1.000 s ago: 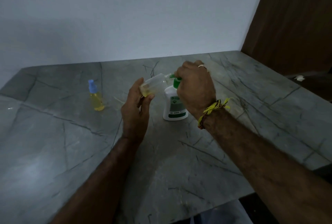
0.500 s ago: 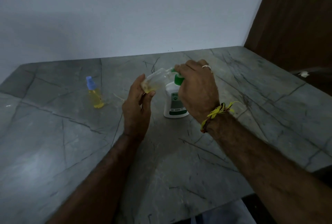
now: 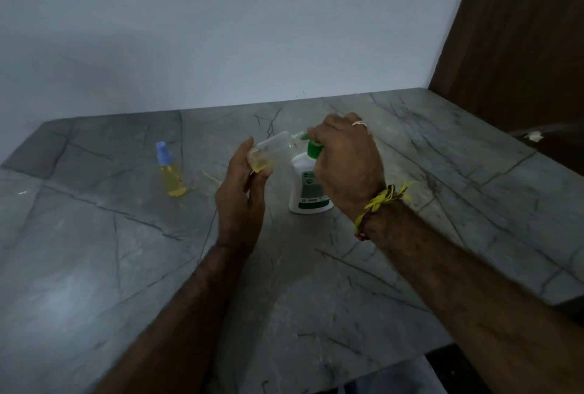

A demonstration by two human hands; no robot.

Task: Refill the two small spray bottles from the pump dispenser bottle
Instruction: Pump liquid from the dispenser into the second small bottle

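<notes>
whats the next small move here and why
Probably press the green pump head down once more with the right hand. The left hand holds the open spray bottle tilted, neck at the nozzle, with only a little yellow liquid in its base.

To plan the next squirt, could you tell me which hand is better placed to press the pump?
Right. The right hand already sits on the green pump head, while the left hand holds the uncapped spray bottle at the nozzle.

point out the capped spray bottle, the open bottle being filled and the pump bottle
capped spray bottle (image 3: 170,177), head view, on its yellow body
open bottle (image 3: 271,148), head view, on its clear side wall
pump bottle (image 3: 308,186), head view, on its white label face
</notes>
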